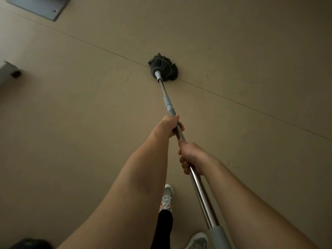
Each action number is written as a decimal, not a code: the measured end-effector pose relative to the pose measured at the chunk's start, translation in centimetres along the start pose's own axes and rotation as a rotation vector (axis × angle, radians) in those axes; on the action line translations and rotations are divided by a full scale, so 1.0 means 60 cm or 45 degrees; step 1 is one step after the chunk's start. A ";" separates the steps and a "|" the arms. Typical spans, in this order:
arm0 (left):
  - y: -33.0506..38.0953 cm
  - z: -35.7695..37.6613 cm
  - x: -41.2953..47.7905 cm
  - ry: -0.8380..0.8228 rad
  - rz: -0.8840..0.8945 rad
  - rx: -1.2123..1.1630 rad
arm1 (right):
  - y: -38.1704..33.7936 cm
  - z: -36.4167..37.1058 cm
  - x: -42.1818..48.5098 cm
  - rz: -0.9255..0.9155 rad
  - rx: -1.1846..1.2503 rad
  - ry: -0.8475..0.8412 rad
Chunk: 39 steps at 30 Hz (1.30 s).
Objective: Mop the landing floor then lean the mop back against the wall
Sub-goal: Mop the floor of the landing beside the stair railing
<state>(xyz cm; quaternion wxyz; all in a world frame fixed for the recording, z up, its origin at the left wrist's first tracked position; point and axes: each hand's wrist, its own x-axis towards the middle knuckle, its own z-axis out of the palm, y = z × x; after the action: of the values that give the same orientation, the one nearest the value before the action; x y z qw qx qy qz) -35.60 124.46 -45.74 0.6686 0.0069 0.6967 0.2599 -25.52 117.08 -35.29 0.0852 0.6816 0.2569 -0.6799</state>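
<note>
The mop has a dark round string head point(163, 67) pressed flat on the beige floor point(80, 114), right on a thin floor seam. Its shiny metal handle point(201, 191) runs from the head down toward me, ending in a grey grip at the bottom edge. My left hand point(169, 127) is closed around the handle just below the grey collar. My right hand point(190, 157) grips the handle a little lower, closer to my body. Both arms are stretched forward.
A grey metal plate point(40, 7) lies at the top left corner. A grey object with a dark foot point(10, 71) juts in from the left edge. My two sneakers point(167, 198) stand below my arms. A dark thing point(30, 244) shows at the bottom left.
</note>
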 end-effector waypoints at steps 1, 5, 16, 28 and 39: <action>-0.004 0.002 -0.006 -0.006 -0.005 -0.014 | 0.000 -0.004 -0.007 0.003 -0.017 0.001; -0.036 0.012 -0.047 -0.035 0.007 -0.062 | 0.019 -0.029 -0.047 0.022 -0.074 -0.030; -0.317 0.042 -0.211 0.029 -0.061 -0.168 | 0.310 -0.040 -0.147 0.052 -0.267 -0.099; -0.678 0.158 -0.401 0.007 -0.254 -0.162 | 0.662 -0.160 -0.318 0.343 -0.347 -0.284; -0.688 0.077 -0.382 0.097 -0.109 -0.447 | 0.651 -0.053 -0.273 0.090 0.058 -0.282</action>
<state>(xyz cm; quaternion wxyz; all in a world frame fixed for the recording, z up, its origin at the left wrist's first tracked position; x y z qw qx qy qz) -14.89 82.19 -39.65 0.6430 -0.1495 0.6651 0.3490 -3.57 81.40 -28.32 0.1214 0.6128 0.2062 -0.7531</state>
